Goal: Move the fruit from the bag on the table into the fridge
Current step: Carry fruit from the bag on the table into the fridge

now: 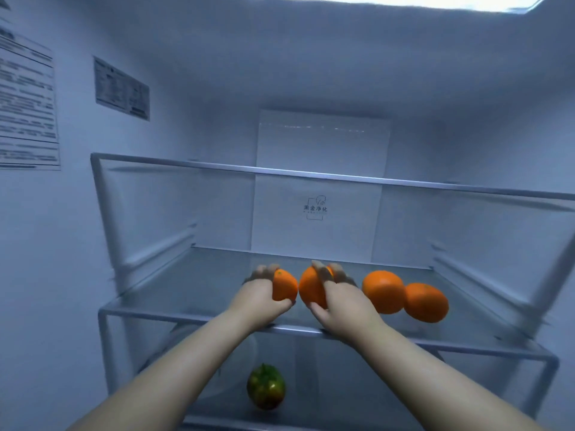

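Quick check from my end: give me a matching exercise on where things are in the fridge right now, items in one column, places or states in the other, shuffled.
Items:
1. left hand
2. right hand
3. green fruit
4. two loose oranges

Places or states:
A. on the shelf below the hands
B. resting free on the middle shelf, right of both hands
C. gripping the smaller orange
D. gripping the larger orange

Pairs: 1-C, 2-D, 3-A, 4-B
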`<move>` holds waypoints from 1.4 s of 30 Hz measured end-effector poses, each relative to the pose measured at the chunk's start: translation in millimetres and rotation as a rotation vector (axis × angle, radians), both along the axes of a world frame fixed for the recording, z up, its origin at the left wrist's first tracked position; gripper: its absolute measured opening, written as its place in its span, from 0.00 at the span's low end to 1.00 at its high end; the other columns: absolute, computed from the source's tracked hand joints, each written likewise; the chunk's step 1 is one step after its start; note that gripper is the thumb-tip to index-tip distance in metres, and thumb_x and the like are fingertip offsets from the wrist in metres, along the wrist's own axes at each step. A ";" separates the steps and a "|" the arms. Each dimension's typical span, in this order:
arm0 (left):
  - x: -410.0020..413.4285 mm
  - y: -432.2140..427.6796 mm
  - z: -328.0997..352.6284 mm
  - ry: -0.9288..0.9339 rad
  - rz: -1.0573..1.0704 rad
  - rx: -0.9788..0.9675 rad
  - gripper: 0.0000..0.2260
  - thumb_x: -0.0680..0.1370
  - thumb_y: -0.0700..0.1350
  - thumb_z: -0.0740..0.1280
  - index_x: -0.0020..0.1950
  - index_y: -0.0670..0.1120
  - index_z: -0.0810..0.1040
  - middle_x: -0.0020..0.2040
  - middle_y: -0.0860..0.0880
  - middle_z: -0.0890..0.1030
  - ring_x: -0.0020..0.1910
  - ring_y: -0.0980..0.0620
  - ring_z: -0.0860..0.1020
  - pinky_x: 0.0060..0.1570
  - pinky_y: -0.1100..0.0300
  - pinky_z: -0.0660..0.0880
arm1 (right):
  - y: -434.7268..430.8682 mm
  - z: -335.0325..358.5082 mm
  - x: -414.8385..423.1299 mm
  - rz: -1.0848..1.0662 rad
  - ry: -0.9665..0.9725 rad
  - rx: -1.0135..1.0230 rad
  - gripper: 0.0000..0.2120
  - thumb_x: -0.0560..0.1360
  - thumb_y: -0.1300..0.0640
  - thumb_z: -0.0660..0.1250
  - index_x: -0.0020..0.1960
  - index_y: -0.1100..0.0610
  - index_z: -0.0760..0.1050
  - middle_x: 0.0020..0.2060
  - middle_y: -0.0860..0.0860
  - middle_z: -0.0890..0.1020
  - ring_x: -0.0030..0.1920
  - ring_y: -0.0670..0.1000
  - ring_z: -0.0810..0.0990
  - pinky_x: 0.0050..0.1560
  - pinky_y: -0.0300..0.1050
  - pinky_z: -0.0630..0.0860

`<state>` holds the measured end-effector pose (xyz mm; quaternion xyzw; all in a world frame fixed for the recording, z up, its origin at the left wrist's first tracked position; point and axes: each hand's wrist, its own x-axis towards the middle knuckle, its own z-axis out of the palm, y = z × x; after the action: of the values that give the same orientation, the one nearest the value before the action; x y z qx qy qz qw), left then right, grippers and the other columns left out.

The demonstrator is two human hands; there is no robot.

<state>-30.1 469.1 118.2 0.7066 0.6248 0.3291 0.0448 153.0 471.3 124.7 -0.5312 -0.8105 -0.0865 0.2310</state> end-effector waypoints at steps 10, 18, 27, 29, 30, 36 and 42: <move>0.8 7.0 -15.7 0.012 0.067 0.095 0.38 0.71 0.64 0.64 0.76 0.54 0.52 0.73 0.49 0.63 0.69 0.45 0.67 0.64 0.50 0.69 | 6.6 -19.7 8.4 0.075 0.219 0.074 0.36 0.75 0.45 0.62 0.74 0.42 0.43 0.75 0.51 0.54 0.69 0.58 0.66 0.60 0.50 0.71; 2.2 4.5 -18.9 0.025 0.098 0.138 0.42 0.70 0.66 0.64 0.77 0.52 0.49 0.74 0.49 0.62 0.70 0.46 0.65 0.64 0.50 0.67 | 4.1 -22.1 9.3 0.134 0.243 0.119 0.37 0.75 0.44 0.62 0.75 0.45 0.43 0.76 0.49 0.49 0.75 0.54 0.54 0.68 0.50 0.64; 7.8 -18.3 -31.0 0.183 0.260 0.213 0.43 0.72 0.71 0.52 0.77 0.47 0.44 0.76 0.45 0.57 0.73 0.46 0.59 0.70 0.52 0.54 | 4.0 -24.8 12.5 0.103 0.185 0.190 0.34 0.76 0.42 0.60 0.75 0.53 0.51 0.74 0.54 0.55 0.75 0.55 0.52 0.72 0.54 0.60; 7.4 -28.0 -42.2 0.246 0.246 0.236 0.43 0.71 0.73 0.40 0.77 0.47 0.42 0.78 0.47 0.50 0.76 0.48 0.53 0.72 0.53 0.48 | -2.2 -28.5 16.0 0.093 0.150 0.226 0.34 0.76 0.41 0.59 0.76 0.54 0.51 0.75 0.55 0.55 0.75 0.56 0.52 0.71 0.55 0.61; 6.6 -33.3 -48.6 0.260 0.230 0.228 0.43 0.70 0.73 0.36 0.77 0.48 0.40 0.78 0.49 0.46 0.76 0.49 0.49 0.72 0.53 0.44 | -6.6 -32.7 18.3 0.096 0.104 0.260 0.34 0.76 0.41 0.57 0.76 0.55 0.52 0.75 0.56 0.56 0.75 0.56 0.53 0.70 0.55 0.61; -6.3 -84.1 -75.2 0.374 0.169 0.082 0.40 0.66 0.74 0.28 0.73 0.54 0.30 0.76 0.52 0.34 0.74 0.53 0.32 0.72 0.50 0.36 | -49.0 -59.9 31.0 0.164 -0.045 0.284 0.35 0.76 0.39 0.54 0.77 0.55 0.51 0.77 0.56 0.52 0.76 0.56 0.48 0.74 0.55 0.49; -2.7 -143.3 -68.7 0.323 0.170 0.071 0.36 0.69 0.69 0.35 0.75 0.55 0.35 0.76 0.54 0.35 0.73 0.55 0.32 0.72 0.51 0.36 | -99.9 -67.0 38.9 0.184 -0.096 0.282 0.35 0.76 0.39 0.52 0.76 0.57 0.53 0.76 0.56 0.56 0.76 0.55 0.50 0.75 0.53 0.50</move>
<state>-32.8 325.7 49.5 0.6961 0.6693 0.2360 -0.1090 191.9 371.4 57.6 -0.4126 -0.8456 -0.2029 0.2713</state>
